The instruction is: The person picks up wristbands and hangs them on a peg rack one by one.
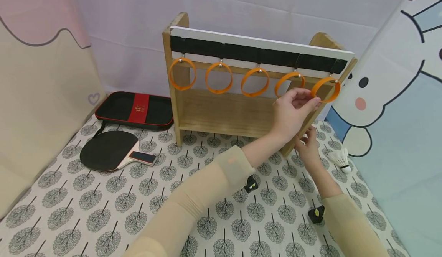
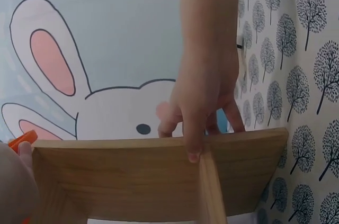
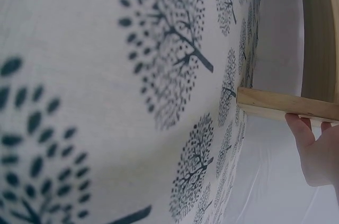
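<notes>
A row of orange rings hangs from small metal hooks on a black strip along the top of a wooden rack [image 1: 224, 107]. My left hand [image 1: 293, 109] reaches across and pinches the rightmost orange ring [image 1: 336, 94] between thumb and fingers; in the left wrist view a bit of this orange ring [image 2: 24, 139] shows at the left edge. Lower down, my right hand [image 1: 309, 149] grips the rack's right side panel near its base. In the left wrist view the right hand [image 2: 204, 97] has its fingers over the edge of the side panel [image 2: 122, 144].
Left of the rack lie a black case with a red band [image 1: 119, 109] and a table tennis bat [image 1: 108, 149]. A white shuttlecock [image 1: 340, 160] lies to the right. The tree-patterned cloth [image 1: 114, 199] covers the surface, with printed curtains behind and beside it.
</notes>
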A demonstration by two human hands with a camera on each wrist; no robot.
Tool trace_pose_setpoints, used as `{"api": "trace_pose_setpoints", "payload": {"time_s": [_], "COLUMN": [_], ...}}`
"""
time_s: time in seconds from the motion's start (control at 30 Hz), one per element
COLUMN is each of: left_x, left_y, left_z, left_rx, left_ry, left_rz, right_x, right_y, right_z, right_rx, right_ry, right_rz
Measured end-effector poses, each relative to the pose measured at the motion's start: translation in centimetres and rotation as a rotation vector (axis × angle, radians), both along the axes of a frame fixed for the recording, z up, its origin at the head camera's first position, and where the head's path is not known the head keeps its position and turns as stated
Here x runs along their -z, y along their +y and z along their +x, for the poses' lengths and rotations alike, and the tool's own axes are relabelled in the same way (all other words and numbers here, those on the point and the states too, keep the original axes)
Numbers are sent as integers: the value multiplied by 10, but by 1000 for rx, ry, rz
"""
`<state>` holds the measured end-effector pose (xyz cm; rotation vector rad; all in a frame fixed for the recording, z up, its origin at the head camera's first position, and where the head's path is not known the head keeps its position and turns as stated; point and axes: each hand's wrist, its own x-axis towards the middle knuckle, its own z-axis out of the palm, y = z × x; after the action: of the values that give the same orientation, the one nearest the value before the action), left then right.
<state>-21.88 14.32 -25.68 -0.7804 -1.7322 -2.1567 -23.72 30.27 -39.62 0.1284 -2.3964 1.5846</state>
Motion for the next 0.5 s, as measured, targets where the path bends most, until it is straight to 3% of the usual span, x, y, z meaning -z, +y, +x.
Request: {"api": "trace_pose_setpoints", "payload": {"time_s": [0.3, 0.4, 0.5], "left_x": [17, 21, 18], "left_y": [-1, -4, -12], "left_z": [-9, -8, 1], "left_rx": [-13, -22, -28], "left_ry": [-17, 7, 29], "left_rz": [-8, -52, -95], "right_x": [0, -1, -7], "right_y": [-1, 0, -3], "right_z": [1, 0, 4], "right_rx": [5, 7, 7], "right_ry": [-9, -13, -22], "right_rz": [31, 35, 38]}}
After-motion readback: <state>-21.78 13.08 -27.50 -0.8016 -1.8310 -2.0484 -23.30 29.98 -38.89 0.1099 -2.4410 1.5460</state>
